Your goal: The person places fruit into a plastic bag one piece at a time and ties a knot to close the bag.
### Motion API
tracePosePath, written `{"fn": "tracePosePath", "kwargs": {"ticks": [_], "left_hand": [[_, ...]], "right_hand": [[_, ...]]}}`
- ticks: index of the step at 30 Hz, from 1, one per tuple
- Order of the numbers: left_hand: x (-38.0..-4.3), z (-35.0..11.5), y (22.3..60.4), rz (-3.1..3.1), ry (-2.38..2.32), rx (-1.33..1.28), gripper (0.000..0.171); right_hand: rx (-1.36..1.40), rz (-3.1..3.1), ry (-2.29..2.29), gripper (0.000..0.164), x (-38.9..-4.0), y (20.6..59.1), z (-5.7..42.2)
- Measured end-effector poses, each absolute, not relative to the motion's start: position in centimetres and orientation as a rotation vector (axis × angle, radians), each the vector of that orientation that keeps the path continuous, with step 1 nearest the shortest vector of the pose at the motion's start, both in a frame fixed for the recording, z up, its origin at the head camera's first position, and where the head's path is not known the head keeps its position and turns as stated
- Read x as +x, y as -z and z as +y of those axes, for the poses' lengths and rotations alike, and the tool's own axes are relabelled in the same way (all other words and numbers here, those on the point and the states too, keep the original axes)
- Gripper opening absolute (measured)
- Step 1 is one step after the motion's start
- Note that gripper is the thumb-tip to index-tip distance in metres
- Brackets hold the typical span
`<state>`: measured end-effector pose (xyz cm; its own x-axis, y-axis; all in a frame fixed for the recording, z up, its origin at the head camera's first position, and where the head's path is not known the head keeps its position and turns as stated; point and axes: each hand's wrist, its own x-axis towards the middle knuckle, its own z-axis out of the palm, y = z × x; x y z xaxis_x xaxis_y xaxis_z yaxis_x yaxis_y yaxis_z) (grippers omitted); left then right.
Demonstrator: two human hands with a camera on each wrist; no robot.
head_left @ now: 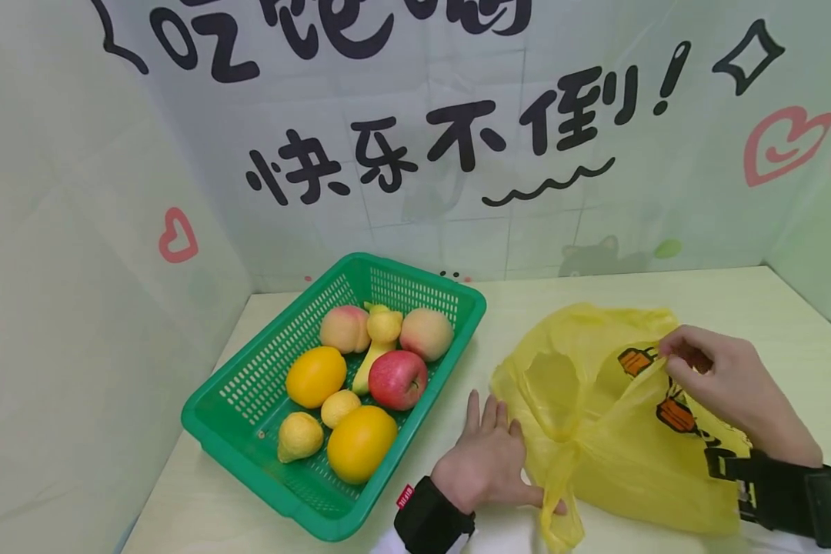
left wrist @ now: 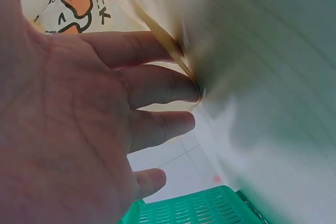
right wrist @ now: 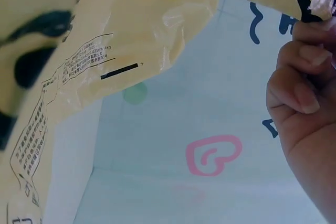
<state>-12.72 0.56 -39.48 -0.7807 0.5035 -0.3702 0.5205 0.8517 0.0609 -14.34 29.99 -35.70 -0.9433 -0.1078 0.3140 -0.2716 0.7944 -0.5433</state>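
A yellow plastic bag point(head_left: 637, 477) with orange and black printing lies crumpled on the table at the right in the head view. My right hand point(head_left: 734, 381) pinches the bag's upper side between thumb and curled fingers, drawing up a fold. The right wrist view shows the same bag hanging beside the curled fingers, its printed text visible. Against the bag's left edge rests my left hand point(head_left: 485, 465), palm down with fingers spread and the thumb by a bag handle. In the left wrist view, its straight fingers point(left wrist: 163, 85) touch the bag's edge.
A green plastic basket point(head_left: 263, 488) stands left of the hands. Inside are two peaches point(head_left: 426, 335), a red apple point(head_left: 398, 380), two larger orange-yellow fruits point(head_left: 362, 445) and several smaller yellow ones point(head_left: 300, 437). A printed cloth point(head_left: 457, 223) hangs behind the table point(head_left: 727, 288).
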Motion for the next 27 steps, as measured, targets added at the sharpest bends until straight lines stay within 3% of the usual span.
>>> {"fn": "tracePosePath", "kwargs": {"ticks": [8, 16, 22, 27], "left_hand": [[-12.7, 0.5, 39.4, 2.649, 0.013, 0.747, 0.109], [-12.3, 0.2, 39.3, 2.646, -0.014, 0.706, 0.123], [-12.5, 0.3, 39.4, 2.633, -0.012, 0.703, 0.118], [-12.5, 0.4, 39.4, 2.617, -0.040, 0.673, 0.112]], "right_hand": [[0.088, -2.694, -0.990, 0.019, -13.7, 35.2, 30.7], [-0.200, -2.527, -1.163, 0.016, -13.3, 34.5, 32.0], [-0.461, -2.389, -1.241, 0.008, -13.6, 34.3, 32.3], [-0.578, -2.085, -1.413, 0.026, -13.8, 34.1, 32.4]]}}
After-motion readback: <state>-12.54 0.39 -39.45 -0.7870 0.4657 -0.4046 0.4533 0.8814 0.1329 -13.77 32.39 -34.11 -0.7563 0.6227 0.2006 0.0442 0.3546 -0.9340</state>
